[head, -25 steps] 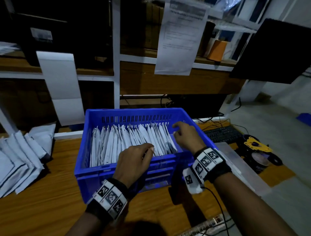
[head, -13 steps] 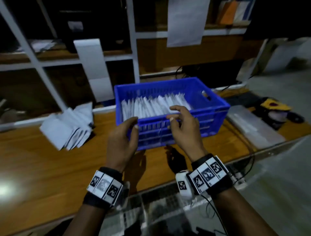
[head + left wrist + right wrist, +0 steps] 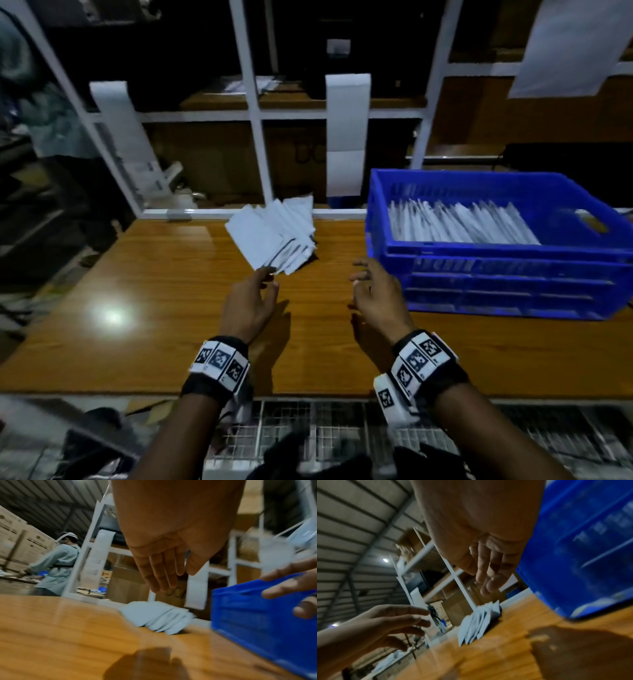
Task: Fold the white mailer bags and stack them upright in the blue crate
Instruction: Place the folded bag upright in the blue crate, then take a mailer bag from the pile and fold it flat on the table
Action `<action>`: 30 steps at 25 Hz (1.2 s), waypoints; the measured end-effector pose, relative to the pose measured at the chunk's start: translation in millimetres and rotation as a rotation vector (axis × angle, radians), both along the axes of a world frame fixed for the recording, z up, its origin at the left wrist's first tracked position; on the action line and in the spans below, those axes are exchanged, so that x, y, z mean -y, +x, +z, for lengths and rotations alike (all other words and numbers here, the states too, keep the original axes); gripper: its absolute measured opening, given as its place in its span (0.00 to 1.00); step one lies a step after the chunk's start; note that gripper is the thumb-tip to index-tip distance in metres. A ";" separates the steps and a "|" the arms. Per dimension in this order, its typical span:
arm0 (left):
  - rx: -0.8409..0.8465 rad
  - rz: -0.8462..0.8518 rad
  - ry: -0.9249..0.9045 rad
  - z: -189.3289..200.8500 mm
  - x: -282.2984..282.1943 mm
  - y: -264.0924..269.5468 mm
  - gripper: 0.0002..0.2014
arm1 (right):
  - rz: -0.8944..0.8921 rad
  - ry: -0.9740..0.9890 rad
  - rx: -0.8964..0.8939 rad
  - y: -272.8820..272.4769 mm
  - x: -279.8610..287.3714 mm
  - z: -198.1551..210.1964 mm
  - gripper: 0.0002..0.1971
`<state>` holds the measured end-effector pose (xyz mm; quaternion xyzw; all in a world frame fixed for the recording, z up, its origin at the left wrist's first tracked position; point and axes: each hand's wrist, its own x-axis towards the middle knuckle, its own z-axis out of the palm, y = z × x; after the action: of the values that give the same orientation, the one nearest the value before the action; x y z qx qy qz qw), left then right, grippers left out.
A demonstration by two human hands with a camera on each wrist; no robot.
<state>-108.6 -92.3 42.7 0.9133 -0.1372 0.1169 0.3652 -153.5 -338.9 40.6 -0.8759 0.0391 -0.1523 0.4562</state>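
Two hands, both empty: left hand (image 3: 247, 301) had fingers straight and loosely spread, tips at the near edge of the loose bags (image 3: 274, 238); right hand (image 3: 376, 291) spread, just beside the crate (image 3: 513, 274), apart from it. Crate held bags upright. Risk judged: a fingertip grab at the fanned pile could lift several bags or scatter them over the table (image 3: 154, 291).

On the table (image 3: 164, 281) a fanned pile of mailer bags (image 3: 274, 236) lay at the far edge, left of the crate (image 3: 513, 274). More bags (image 3: 462, 222) stood upright in the crate. Both hands hovered near the pile, left hand (image 3: 246, 301) left of right hand (image 3: 376, 294). Shelving (image 3: 253, 113) rose behind the table.
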 end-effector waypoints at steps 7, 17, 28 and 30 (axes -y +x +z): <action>-0.411 -0.074 0.373 -44.9 -112.5 95.2 0.33 | 0.065 0.005 -0.226 100.8 -95.5 -44.9 0.19; -0.440 -0.077 0.575 -68.3 -136.0 130.0 0.53 | -0.169 -0.452 -0.182 221.8 -152.2 -40.1 0.23; -0.469 -0.016 0.543 -69.1 -132.4 130.2 0.52 | -0.162 -0.404 -0.157 241.8 -149.5 -49.4 0.10; -0.453 -0.011 0.487 -67.9 -132.6 129.3 0.57 | -0.025 -0.192 -0.070 224.8 -143.8 -40.0 0.05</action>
<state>20.7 40.3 -25.2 0.9758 -0.0811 -0.1276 0.1578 71.2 -195.1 0.5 -0.9198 0.0513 -0.1306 0.3665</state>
